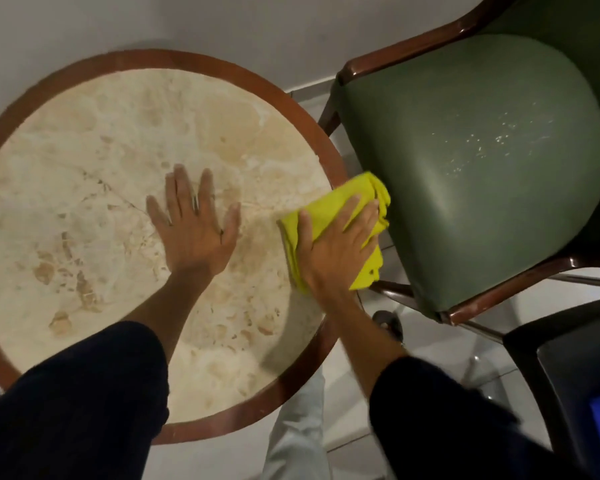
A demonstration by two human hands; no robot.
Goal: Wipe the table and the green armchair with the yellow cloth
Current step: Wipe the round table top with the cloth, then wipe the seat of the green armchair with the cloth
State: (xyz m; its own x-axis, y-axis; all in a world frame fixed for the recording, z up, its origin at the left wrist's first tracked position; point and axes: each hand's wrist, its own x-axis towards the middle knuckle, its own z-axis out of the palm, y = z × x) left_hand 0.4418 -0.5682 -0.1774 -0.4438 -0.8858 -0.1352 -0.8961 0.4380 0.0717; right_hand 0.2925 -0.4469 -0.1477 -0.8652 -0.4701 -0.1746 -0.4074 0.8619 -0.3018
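Observation:
A round table with a cream marble top and a brown wooden rim fills the left of the head view. My left hand lies flat on the marble near the middle, fingers spread, holding nothing. My right hand presses flat on the bunched yellow cloth at the table's right edge, part of the cloth hanging past the rim. The green armchair stands right beside the table, its padded seat showing pale specks and its frame dark wood.
A white wall runs behind the table and chair. Pale floor tiles show between the table and the armchair. A second dark-framed chair with a blue seat stands at the lower right. My dark sleeves cover the bottom of the view.

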